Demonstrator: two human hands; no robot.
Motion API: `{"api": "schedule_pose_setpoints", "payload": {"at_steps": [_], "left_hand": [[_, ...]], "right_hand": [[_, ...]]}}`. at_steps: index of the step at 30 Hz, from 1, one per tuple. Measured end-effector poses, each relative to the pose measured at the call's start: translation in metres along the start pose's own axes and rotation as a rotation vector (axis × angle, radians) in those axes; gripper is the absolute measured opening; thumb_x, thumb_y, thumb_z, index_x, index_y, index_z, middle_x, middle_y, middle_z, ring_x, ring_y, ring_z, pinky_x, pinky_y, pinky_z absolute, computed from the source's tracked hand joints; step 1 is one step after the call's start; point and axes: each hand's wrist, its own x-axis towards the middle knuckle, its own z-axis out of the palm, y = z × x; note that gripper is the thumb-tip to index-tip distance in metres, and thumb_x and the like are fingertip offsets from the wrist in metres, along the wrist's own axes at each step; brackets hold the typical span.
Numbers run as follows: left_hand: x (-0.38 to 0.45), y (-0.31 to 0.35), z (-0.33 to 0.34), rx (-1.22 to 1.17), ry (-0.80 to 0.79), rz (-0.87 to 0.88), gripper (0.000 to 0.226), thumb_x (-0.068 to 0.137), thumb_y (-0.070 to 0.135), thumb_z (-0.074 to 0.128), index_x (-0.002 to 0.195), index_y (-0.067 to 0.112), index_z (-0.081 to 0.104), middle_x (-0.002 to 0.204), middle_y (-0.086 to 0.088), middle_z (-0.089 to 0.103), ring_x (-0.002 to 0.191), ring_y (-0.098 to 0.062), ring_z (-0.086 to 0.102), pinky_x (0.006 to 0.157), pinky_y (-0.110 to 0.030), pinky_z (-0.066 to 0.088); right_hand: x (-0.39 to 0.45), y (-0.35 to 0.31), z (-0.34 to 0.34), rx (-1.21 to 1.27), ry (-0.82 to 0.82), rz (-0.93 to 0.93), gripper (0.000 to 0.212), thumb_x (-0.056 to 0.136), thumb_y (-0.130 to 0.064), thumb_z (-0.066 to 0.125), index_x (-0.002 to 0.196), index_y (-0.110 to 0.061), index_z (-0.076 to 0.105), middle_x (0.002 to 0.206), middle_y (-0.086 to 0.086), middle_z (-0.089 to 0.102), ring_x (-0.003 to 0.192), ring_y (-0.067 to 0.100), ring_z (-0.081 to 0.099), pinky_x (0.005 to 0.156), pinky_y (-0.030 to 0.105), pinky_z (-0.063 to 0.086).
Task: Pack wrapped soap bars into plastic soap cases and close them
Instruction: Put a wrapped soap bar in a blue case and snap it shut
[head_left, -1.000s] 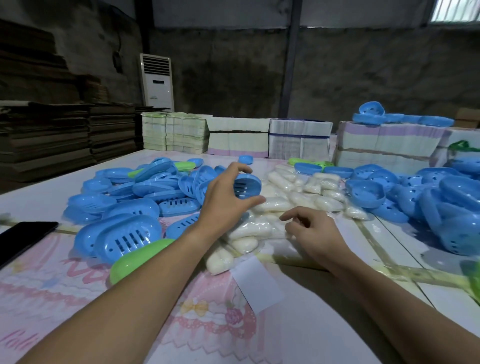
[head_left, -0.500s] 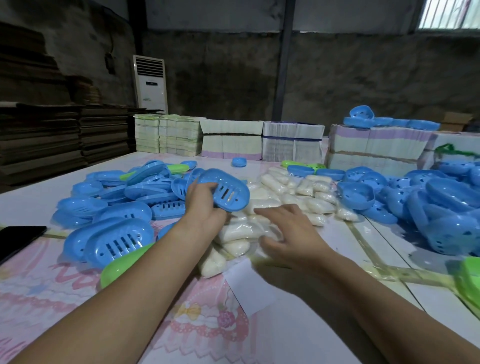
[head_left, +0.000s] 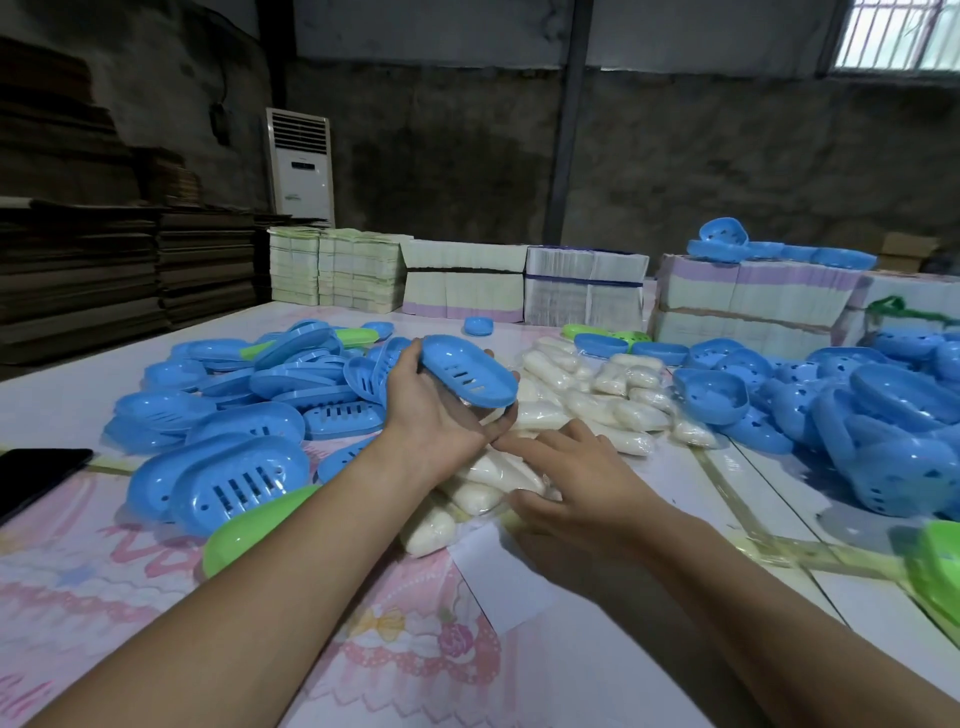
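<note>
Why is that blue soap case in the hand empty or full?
Empty. The blue case in the left hand is one slotted shell, no soap in it.
</note>
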Motion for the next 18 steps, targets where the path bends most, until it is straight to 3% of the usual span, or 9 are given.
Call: {"api": "schedule_pose_setpoints", "payload": {"at_steps": [2, 5, 8, 10, 12, 14, 18], "left_hand": [[-0.001, -0.001, 0.001, 0.036, -0.002, -0.004, 0.055, 0.097, 0.058, 0.041, 0.105, 0.009, 0.064, 0.108, -0.011, 0.065, 0.098, -0.033, 0.063, 0.075, -0.041, 0.050], [0.000, -0.001, 0.001, 0.080, 0.046, 0.038, 0.064, 0.097, 0.066, 0.042, 0.103, 0.006, 0.066, 0.091, -0.013, 0.070, 0.091, -0.031, 0.064, 0.077, -0.041, 0.049], [0.001, -0.003, 0.001, 0.098, 0.052, 0.078, 0.064, 0.095, 0.068, 0.045, 0.100, 0.008, 0.066, 0.081, -0.012, 0.072, 0.087, -0.030, 0.064, 0.077, -0.042, 0.049], [0.003, -0.004, 0.002, 0.083, 0.078, 0.102, 0.061, 0.094, 0.068, 0.048, 0.098, 0.010, 0.065, 0.076, -0.011, 0.072, 0.083, -0.029, 0.064, 0.078, -0.041, 0.050], [0.005, -0.003, 0.002, 0.059, 0.121, 0.154, 0.058, 0.092, 0.068, 0.052, 0.093, 0.011, 0.065, 0.069, -0.008, 0.072, 0.075, -0.025, 0.067, 0.076, -0.041, 0.053], [0.007, 0.001, 0.002, 0.030, 0.160, 0.193, 0.056, 0.089, 0.069, 0.056, 0.088, 0.013, 0.066, 0.076, -0.006, 0.071, 0.072, -0.022, 0.068, 0.071, -0.039, 0.055], [0.008, -0.001, 0.000, 0.060, 0.173, 0.164, 0.055, 0.088, 0.069, 0.057, 0.092, 0.016, 0.066, 0.097, -0.007, 0.068, 0.087, -0.024, 0.065, 0.074, -0.041, 0.054]], "right_hand": [[0.000, 0.004, -0.004, 0.009, 0.009, -0.009, 0.052, 0.090, -0.045, 0.056, 0.141, -0.045, 0.044, 0.105, -0.009, 0.057, 0.100, 0.015, 0.036, 0.090, 0.036, 0.037], [-0.003, 0.009, -0.007, 0.079, 0.009, 0.003, 0.050, 0.089, -0.039, 0.061, 0.138, -0.040, 0.051, 0.098, -0.004, 0.055, 0.096, 0.016, 0.038, 0.083, 0.025, 0.032], [-0.005, 0.009, -0.007, 0.215, -0.012, 0.138, 0.044, 0.088, -0.033, 0.060, 0.132, -0.039, 0.057, 0.094, -0.006, 0.054, 0.098, 0.014, 0.046, 0.077, 0.020, 0.029], [-0.005, 0.008, -0.009, 0.537, -0.034, 0.304, 0.027, 0.089, -0.030, 0.057, 0.112, -0.039, 0.065, 0.085, -0.013, 0.059, 0.084, 0.003, 0.055, 0.073, 0.020, 0.037], [-0.007, 0.009, -0.011, 0.808, -0.074, 0.429, 0.012, 0.089, -0.031, 0.055, 0.079, -0.032, 0.061, 0.064, -0.013, 0.052, 0.053, 0.003, 0.046, 0.060, 0.025, 0.035], [-0.011, 0.012, -0.014, 0.894, -0.081, 0.537, 0.025, 0.087, -0.035, 0.055, 0.063, -0.025, 0.052, 0.052, -0.010, 0.040, 0.046, 0.009, 0.034, 0.055, 0.028, 0.028], [-0.012, 0.016, -0.021, 0.979, 0.087, 0.622, 0.026, 0.089, -0.037, 0.059, 0.068, -0.025, 0.071, 0.062, -0.006, 0.051, 0.055, 0.008, 0.046, 0.057, 0.025, 0.036]]}}
